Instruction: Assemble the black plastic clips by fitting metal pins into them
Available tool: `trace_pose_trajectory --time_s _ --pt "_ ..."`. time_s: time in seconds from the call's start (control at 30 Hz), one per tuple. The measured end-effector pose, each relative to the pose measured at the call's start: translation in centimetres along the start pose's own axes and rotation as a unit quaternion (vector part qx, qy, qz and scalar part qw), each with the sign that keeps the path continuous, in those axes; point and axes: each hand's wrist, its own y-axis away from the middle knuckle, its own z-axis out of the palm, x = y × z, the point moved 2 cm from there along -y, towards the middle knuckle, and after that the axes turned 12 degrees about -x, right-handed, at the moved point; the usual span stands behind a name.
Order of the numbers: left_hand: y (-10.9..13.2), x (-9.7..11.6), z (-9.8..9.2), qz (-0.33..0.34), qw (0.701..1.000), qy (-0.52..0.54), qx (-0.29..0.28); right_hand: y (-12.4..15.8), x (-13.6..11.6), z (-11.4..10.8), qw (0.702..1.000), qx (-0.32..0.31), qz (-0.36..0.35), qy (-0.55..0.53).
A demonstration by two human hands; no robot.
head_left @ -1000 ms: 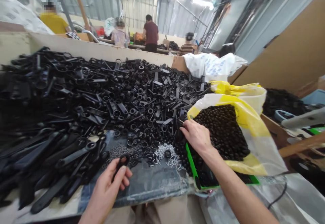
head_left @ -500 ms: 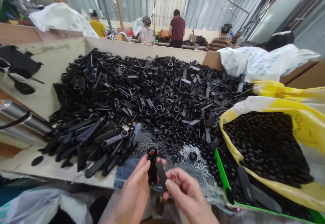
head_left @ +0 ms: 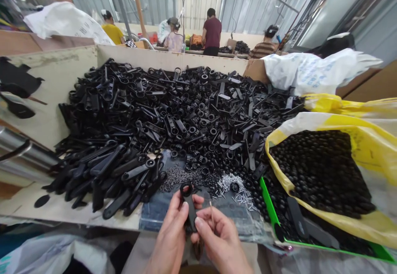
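Hands drawn apart, left hand point(head_left: 172, 234) grips a black lever point(head_left: 190, 210), right hand point(head_left: 221, 241) pinches a pin point(head_left: 211, 210).

A black plastic ring-ended handle point(head_left: 190, 212), apparently upright.

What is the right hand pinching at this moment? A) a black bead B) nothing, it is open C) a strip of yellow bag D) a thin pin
D: the right hand pinches a thin pale pin at its fingertips, beside the black ring-ended piece in the left hand.
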Motion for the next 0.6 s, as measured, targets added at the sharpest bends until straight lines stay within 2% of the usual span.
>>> trace_pose_trajectory --time_s 0.13,0.27,0.43,0.5,0.6 --pt "0.0 -0.8 0.1 0.007 0.999 -0.029 0.02 0.0 -0.4 0.4 1.0 0.008 -0.02 -0.007" --pt "-0.5 -1.8 -0.3 0.043 0.994 -0.094 0.039 0.3 -0.9 1.0 1.0 0.012 -0.018 0.01" --pt "-1.1 -1.9 -1.4 0.057 0.988 -0.129 0.062 0.9 -0.7 0.8 0.994 0.086 -0.027 0.057" --pt "-1.0 -1.4 -1.4 0.058 0.984 -0.158 0.051 0.9 -1.4 0.5 0.992 0.097 -0.013 0.083" --pt "-0.6 -0.7 -1.0 0.042 0.974 -0.22 0.019 0.5 -3.8 -0.1 0.981 0.085 -0.002 0.172"
